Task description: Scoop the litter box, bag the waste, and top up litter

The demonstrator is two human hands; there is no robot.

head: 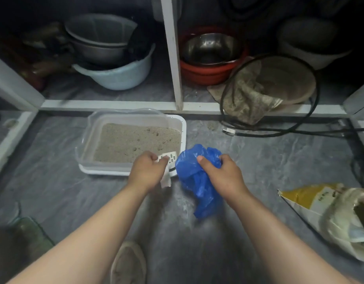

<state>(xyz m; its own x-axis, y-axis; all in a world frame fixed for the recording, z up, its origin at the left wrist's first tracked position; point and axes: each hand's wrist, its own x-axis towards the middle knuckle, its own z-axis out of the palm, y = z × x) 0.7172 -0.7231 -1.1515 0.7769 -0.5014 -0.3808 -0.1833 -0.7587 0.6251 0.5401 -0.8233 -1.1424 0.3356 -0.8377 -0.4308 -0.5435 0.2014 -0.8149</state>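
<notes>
Glossy blue plastic bag [197, 181]; grainy matt litter [136, 142]; shiny steel bowl [212, 48]

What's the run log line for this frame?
left hand: grips scoop | right hand: grips blue bag | litter box: on floor

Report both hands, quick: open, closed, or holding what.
Left hand: closed around the white slotted scoop at the litter box near edge.
Right hand: closed on the blue plastic bag.
</notes>
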